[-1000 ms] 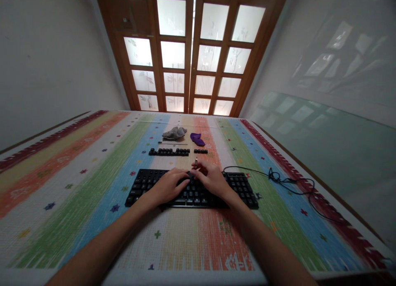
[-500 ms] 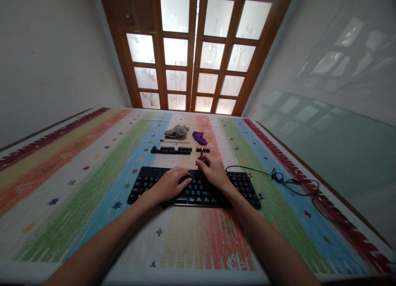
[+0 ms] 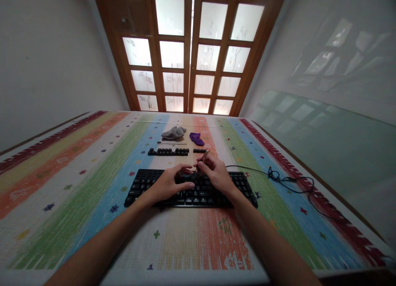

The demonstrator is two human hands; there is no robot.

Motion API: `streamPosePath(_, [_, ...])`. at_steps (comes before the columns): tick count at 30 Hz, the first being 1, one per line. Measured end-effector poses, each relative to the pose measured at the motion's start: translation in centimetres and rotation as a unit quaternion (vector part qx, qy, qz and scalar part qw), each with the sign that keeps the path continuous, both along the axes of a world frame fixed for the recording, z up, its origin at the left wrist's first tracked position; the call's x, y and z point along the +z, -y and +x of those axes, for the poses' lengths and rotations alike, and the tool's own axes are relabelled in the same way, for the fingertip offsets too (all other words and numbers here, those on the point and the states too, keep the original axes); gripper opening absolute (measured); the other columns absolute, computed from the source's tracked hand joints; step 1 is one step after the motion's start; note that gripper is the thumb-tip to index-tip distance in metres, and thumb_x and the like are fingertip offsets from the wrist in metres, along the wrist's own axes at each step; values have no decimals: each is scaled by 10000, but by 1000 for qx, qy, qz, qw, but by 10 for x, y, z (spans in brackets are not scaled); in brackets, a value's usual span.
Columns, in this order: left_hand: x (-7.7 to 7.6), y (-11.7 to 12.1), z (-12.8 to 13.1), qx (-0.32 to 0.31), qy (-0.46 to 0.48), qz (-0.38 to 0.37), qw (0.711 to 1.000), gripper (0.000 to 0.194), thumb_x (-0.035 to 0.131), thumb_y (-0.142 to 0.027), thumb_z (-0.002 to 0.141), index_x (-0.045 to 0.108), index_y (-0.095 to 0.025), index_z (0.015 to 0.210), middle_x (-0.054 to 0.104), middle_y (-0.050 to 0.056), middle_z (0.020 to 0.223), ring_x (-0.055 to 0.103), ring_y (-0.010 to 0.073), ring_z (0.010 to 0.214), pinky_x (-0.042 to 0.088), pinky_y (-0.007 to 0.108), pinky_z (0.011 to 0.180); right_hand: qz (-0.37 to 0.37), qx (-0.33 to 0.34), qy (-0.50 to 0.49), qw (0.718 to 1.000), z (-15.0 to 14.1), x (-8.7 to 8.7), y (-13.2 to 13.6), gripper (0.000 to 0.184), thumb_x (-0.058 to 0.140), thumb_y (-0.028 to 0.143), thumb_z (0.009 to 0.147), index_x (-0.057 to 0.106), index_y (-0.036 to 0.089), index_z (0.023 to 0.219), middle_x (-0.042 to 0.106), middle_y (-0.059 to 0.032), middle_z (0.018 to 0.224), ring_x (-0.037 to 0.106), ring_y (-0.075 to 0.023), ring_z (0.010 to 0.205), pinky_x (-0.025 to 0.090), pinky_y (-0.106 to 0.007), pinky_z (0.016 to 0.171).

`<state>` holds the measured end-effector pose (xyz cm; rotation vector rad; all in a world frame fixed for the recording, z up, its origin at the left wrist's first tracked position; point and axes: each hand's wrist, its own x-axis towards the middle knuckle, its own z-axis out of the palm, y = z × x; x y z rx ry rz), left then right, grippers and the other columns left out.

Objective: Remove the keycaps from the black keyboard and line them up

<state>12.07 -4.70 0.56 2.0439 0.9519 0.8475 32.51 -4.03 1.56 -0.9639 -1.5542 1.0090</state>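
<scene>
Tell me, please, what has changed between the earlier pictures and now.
The left hand has spread its thumb and fingers apart over the keyboard. The right hand has kept hold of the slim tool, which has tipped from nearly upright to leaning right. The keyboard, loose keys, gray cloth, purple cloth and cable lie as before.

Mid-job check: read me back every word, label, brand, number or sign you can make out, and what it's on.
No text is clear enough to quote.
Keyboard: pale marks on its keys, too small to read.
Loose keys beyond it: too small and blurred to read.
Thin tool in the right hand: no lettering can be made out.
</scene>
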Motion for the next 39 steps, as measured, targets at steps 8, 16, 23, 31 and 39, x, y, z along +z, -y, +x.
streamPosePath(8, [-6, -1, 6, -29, 157, -163, 974, 613, 843, -348, 674, 606, -164, 1209, 726, 67, 928, 680, 184, 857, 521, 305, 758, -12, 37, -39, 999, 0, 4, 5, 372, 670, 564, 792, 618, 215, 910, 666, -5, 713, 642, -166, 598, 541, -304, 592])
streamPosePath(16, [-3, -3, 2, 7, 112, -177, 978, 387, 840, -378, 650, 733, -160, 951, 770, 73, 905, 718, 224, 837, 576, 360, 782, -20, 12, -55, 998, -2, 2, 9, 403, 688, 580, 768, 613, 212, 917, 704, -36, 790, 670, -181, 654, 571, -323, 641])
streamPosePath(23, [2, -5, 1, 66, 83, -90, 990, 272, 799, -360, 694, 771, -192, 905, 782, 52, 918, 727, 238, 874, 574, 386, 873, 10, -50, -45, 998, -7, -1, 13, 316, 690, 493, 806, 613, 208, 919, 673, -37, 781, 669, -189, 673, 565, -323, 645])
streamPosePath(31, [9, -22, 8, 113, 150, -33, 982, 325, 767, -387, 731, 722, -162, 961, 766, 80, 969, 717, 224, 873, 585, 365, 822, 23, -121, -104, 987, -7, 9, 17, 352, 669, 535, 806, 587, 216, 932, 669, -32, 794, 660, -169, 636, 577, -314, 629])
streamPosePath(39, [-5, -64, 17, 70, -106, 79, 989, 138, 658, -197, 791, 702, -173, 918, 739, 32, 845, 666, 167, 737, 542, 297, 727, 57, -174, -144, 973, 4, 13, 10, 365, 686, 524, 803, 581, 187, 899, 670, -34, 750, 650, -161, 614, 565, -304, 613])
